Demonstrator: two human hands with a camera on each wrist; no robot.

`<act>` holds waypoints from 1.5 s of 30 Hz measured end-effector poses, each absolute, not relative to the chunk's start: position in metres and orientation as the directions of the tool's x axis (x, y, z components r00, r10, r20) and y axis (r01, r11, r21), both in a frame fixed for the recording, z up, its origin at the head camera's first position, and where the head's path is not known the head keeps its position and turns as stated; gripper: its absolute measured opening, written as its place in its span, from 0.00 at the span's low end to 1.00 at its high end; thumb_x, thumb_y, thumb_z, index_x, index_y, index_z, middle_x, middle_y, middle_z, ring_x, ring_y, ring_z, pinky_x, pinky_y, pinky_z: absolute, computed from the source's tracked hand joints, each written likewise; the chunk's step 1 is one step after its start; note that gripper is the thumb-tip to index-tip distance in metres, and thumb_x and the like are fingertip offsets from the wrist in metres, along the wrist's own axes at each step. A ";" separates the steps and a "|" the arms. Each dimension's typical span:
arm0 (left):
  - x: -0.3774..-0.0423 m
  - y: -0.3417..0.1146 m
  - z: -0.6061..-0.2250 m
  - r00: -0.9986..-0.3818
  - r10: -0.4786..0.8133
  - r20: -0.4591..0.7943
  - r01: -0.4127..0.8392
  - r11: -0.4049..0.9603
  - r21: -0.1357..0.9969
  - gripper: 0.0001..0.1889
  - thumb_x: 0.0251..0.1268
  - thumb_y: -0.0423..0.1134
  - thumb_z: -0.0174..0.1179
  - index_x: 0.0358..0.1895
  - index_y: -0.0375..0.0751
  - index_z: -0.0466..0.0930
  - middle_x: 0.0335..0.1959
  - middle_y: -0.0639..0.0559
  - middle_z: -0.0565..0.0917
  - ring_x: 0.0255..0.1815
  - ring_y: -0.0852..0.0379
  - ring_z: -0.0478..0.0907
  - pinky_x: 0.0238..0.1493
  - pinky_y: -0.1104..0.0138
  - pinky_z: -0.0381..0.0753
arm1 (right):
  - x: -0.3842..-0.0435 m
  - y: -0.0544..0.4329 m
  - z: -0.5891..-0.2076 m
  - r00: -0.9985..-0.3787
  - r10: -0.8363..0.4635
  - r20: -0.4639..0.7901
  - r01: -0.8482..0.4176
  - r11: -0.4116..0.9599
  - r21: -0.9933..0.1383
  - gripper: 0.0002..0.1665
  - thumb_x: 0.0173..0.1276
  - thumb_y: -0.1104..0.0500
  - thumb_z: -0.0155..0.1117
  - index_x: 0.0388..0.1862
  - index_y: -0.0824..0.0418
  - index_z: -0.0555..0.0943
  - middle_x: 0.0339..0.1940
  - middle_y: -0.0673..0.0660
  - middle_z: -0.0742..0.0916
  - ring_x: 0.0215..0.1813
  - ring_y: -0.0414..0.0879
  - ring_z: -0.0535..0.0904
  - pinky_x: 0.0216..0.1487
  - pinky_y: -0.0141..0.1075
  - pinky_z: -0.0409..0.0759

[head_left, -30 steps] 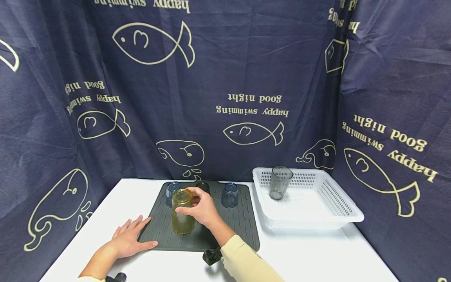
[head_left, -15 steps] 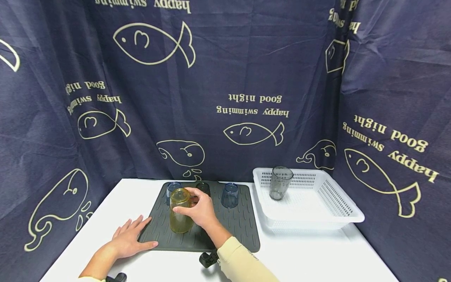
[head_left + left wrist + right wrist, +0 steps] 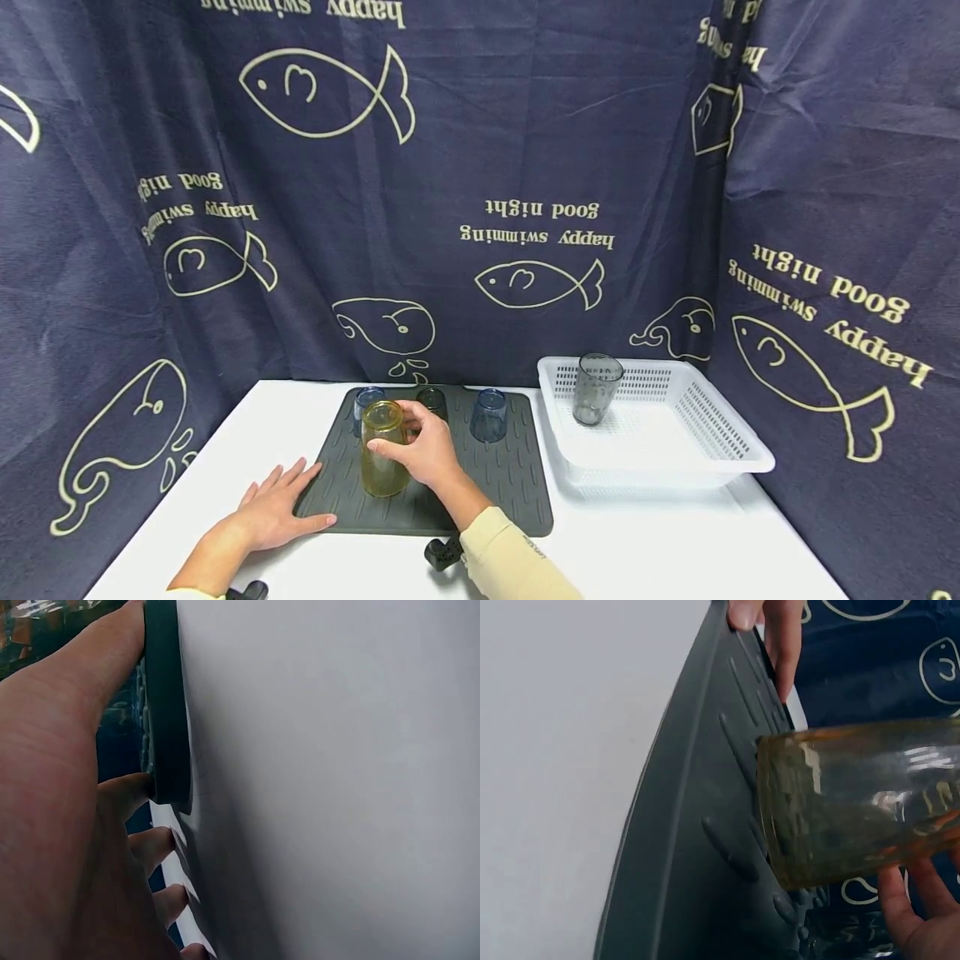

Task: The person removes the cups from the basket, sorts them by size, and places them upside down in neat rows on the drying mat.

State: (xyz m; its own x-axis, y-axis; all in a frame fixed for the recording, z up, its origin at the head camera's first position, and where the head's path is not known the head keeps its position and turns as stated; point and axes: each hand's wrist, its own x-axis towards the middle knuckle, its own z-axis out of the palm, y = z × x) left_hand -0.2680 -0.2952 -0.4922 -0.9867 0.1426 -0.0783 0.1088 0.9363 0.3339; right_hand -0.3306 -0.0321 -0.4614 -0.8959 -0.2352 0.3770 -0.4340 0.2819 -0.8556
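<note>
My right hand (image 3: 426, 446) grips an amber drinking glass (image 3: 384, 467) between thumb and fingers, near its upper part. The glass is upside down, its mouth right at the ribbed dark grey drying mat (image 3: 495, 500); the right wrist view shows the amber glass (image 3: 855, 802) from the side. At the mat's front left corner, my left hand (image 3: 268, 510) lies with fingers spread, thumb and index finger touching the mat's edge. Behind the amber glass stand a blue glass (image 3: 367, 400) and a dark glass (image 3: 432, 401), both partly hidden. Another blue glass (image 3: 489, 417) stands on the mat further right.
A white perforated plastic basket (image 3: 660, 461) stands to the right of the mat, with a grey tinted glass (image 3: 597, 392) leaning inside it. All of it is on a white table (image 3: 622, 542). A dark blue curtain (image 3: 450, 167) with fish drawings hangs behind and at both sides.
My right hand has shifted the amber glass slightly to the left over the mat, then stayed nearly still. The left hand keeps its place at the mat's corner.
</note>
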 end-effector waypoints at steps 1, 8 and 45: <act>-0.268 -0.295 -0.492 -0.987 0.140 -0.082 0.106 0.938 0.331 0.53 0.58 0.72 0.64 0.78 0.38 0.62 0.78 0.26 0.59 0.76 0.16 0.50 0.68 0.21 0.47 | -0.331 -0.032 -0.462 -0.895 -0.234 0.381 -0.438 0.288 -0.852 0.39 0.54 0.45 0.84 0.65 0.47 0.80 0.50 0.47 0.89 0.47 0.38 0.82 0.49 0.30 0.83; -0.270 -0.297 -0.492 -0.985 0.137 -0.105 0.097 0.941 0.323 0.54 0.58 0.73 0.64 0.78 0.37 0.62 0.78 0.25 0.59 0.76 0.15 0.50 0.68 0.21 0.47 | -0.332 -0.035 -0.466 -0.888 -0.216 0.406 -0.455 0.278 -0.846 0.39 0.53 0.45 0.85 0.64 0.48 0.81 0.49 0.47 0.89 0.44 0.34 0.81 0.48 0.33 0.86; -0.271 -0.296 -0.490 -0.984 0.158 -0.085 0.124 0.941 0.316 0.53 0.56 0.71 0.66 0.76 0.34 0.65 0.76 0.23 0.62 0.74 0.13 0.53 0.66 0.21 0.53 | -0.326 -0.035 -0.470 -0.905 -0.183 0.385 -0.422 0.255 -0.870 0.40 0.52 0.49 0.85 0.65 0.48 0.80 0.51 0.49 0.89 0.46 0.35 0.83 0.50 0.33 0.84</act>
